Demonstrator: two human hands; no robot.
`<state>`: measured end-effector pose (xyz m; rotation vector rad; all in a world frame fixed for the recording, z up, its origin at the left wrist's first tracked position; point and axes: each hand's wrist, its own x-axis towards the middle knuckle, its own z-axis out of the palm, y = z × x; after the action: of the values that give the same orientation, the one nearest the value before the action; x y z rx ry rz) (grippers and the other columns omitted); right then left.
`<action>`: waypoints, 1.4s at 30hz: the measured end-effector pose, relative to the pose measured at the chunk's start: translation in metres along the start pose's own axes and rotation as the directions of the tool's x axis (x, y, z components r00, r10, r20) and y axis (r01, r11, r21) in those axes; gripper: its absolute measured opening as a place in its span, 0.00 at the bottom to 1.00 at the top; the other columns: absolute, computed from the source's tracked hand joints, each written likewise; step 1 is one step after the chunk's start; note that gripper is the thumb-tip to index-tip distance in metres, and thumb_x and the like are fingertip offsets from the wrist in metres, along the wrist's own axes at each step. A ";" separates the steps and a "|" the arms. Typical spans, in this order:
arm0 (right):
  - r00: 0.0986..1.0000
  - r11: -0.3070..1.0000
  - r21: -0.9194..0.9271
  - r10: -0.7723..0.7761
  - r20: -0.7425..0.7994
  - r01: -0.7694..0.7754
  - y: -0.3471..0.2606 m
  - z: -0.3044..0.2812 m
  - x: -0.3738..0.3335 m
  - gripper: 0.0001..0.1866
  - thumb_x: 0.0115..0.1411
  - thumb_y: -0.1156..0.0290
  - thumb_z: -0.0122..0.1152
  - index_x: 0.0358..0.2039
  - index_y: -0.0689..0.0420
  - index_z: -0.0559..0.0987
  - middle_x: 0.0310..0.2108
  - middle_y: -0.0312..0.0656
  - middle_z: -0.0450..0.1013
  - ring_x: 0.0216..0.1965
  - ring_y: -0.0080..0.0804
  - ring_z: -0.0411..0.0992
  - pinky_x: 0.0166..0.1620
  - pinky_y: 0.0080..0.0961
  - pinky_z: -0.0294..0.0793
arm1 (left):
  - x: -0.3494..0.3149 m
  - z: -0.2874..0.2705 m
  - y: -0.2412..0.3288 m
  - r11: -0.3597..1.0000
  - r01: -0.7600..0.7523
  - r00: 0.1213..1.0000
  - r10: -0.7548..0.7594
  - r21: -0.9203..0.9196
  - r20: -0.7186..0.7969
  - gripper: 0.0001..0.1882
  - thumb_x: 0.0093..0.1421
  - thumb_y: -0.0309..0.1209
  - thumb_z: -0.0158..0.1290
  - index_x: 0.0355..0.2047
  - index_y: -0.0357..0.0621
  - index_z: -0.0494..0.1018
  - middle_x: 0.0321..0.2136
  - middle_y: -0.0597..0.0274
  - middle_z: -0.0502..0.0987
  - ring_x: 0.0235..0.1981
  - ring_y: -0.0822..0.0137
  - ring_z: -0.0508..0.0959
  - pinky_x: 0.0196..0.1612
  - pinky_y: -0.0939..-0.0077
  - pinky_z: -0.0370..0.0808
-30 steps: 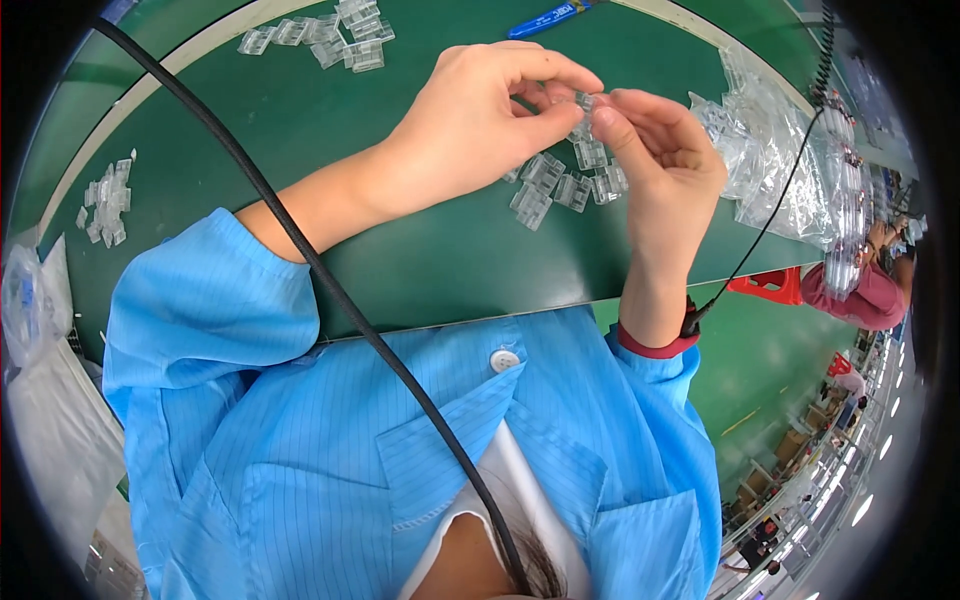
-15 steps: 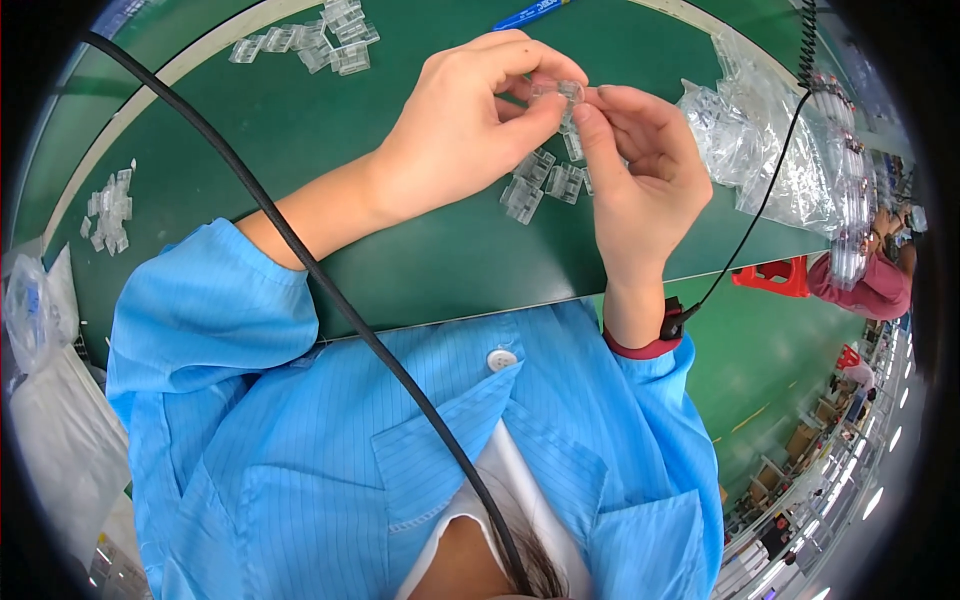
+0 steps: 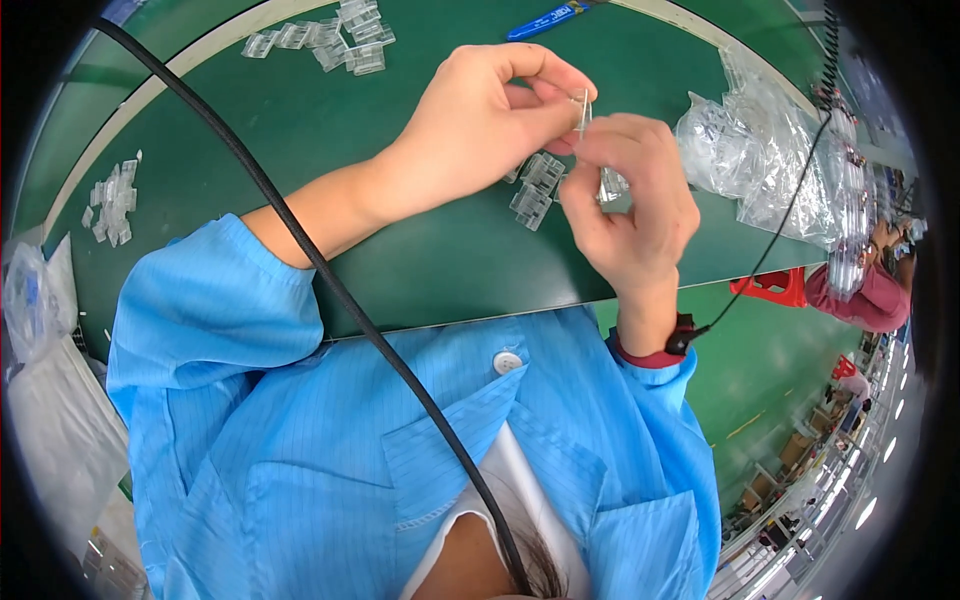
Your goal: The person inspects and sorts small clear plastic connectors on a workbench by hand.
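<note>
My left hand (image 3: 490,125) pinches a small clear plastic piece (image 3: 584,112) between thumb and fingertips, over the green table; the piece shows as a thin, edge-on shape. Just to its right and lower is my right hand (image 3: 640,205), its fingers bent and its thumb well apart from them. The bent fingers come up against or close to the lower end of the piece; whether they touch it I cannot tell. Beneath the hands lie several clear plastic pieces (image 3: 538,188), partly covered by the right hand.
More clear pieces lie in a cluster (image 3: 345,38) at the far left and a smaller pile (image 3: 115,203) at the left. A blue-handled tool (image 3: 545,22) is at the back. Crumpled clear bags (image 3: 770,150) lie right. A black cable (image 3: 300,245) crosses the view.
My right thumb has come away from the clear piece and dropped lower, and the right fingers have curled. The piece has turned from flat to edge-on in my left hand.
</note>
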<state>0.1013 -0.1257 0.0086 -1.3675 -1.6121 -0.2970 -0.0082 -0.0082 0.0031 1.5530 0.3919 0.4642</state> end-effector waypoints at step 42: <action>0.786 0.621 -0.560 0.612 -0.090 -0.548 0.080 -0.093 -0.025 0.09 0.52 0.72 0.60 0.35 0.59 0.80 0.27 0.46 0.78 0.27 0.36 0.76 0.34 0.28 0.74 | 0.027 -0.013 -0.005 0.454 -0.687 0.727 0.405 0.568 0.555 0.12 0.50 0.21 0.56 0.37 0.43 0.77 0.39 0.60 0.74 0.41 0.59 0.73 0.43 0.68 0.73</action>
<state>0.2144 -0.1791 0.0052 -2.3280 -1.0875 -0.3133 0.0087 0.0169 -0.0001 2.5753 -0.3063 0.5522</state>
